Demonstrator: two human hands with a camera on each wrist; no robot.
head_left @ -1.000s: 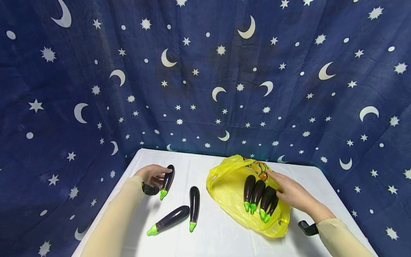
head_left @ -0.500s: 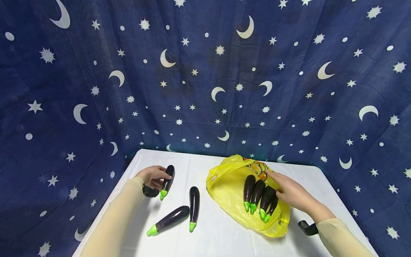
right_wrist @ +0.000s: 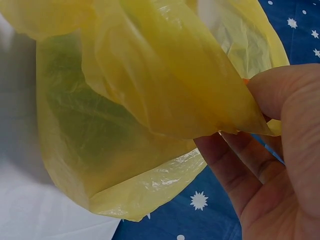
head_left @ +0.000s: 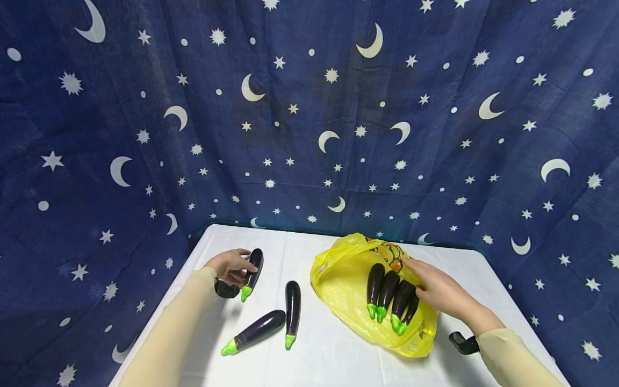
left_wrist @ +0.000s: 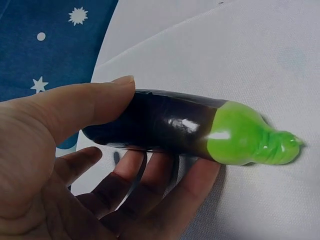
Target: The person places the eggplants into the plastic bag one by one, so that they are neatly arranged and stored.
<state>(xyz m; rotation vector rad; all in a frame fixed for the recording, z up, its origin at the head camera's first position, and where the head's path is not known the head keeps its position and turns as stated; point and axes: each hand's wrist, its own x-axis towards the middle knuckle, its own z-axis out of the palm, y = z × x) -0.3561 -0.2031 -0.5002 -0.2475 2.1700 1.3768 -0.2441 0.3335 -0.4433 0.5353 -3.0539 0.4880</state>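
Note:
At the table's left side, my left hand [head_left: 232, 265] grips a dark purple eggplant [head_left: 253, 273] with a bright green stem end. In the left wrist view the thumb lies across this eggplant [left_wrist: 170, 120] and the other fingers curl under it. A yellow plastic bag [head_left: 338, 290] lies on the right with its mouth spread toward me, several eggplants [head_left: 388, 290] side by side in it. My right hand [head_left: 442, 287] pinches the bag's edge; in the right wrist view thumb and fingers hold the thin yellow plastic bag [right_wrist: 165, 90].
Two more eggplants lie mid-table: one eggplant [head_left: 292, 309] points toward me, the other eggplant [head_left: 258, 329] lies slanted beside it. A white cloth covers the table [head_left: 271, 244]. Behind hangs a dark blue curtain [head_left: 290, 140] with moons and stars.
My left thumb has shifted slightly lower along the eggplant since the earliest frame. The right hand, the bag and the other eggplants stay where they were.

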